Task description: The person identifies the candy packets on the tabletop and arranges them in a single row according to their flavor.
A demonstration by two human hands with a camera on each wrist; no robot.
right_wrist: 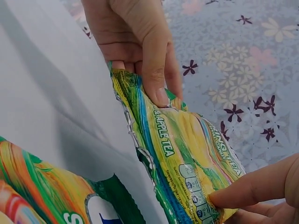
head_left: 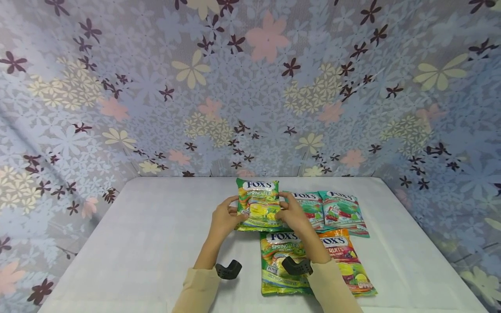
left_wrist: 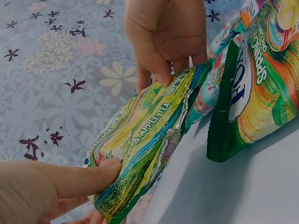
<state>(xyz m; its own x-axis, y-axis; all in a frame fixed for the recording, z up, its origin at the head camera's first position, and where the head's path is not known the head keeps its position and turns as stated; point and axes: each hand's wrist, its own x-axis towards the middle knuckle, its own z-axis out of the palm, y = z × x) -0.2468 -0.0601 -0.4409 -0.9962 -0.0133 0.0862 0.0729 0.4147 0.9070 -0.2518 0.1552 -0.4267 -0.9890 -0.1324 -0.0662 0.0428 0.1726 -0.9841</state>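
Green-and-yellow Fox's Spring Tea bag [head_left: 258, 205], glossy, rectangular, fingers [head_left: 242, 217] of left hand [head_left: 224, 217] and right hand [head_left: 294, 214] pinching its sides, flat white counter [head_left: 156, 243]

Green-yellow packet [right_wrist: 184, 144] between two hands [right_wrist: 135, 32]

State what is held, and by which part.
The farther Spring Tea packet: the left hand and right hand grip its opposite sides.

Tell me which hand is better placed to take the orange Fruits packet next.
Probably the right hand: it grips the right edge of the held Spring Tea packet, nearer the Fruits packet. The left hand grips the opposite edge, farther away.
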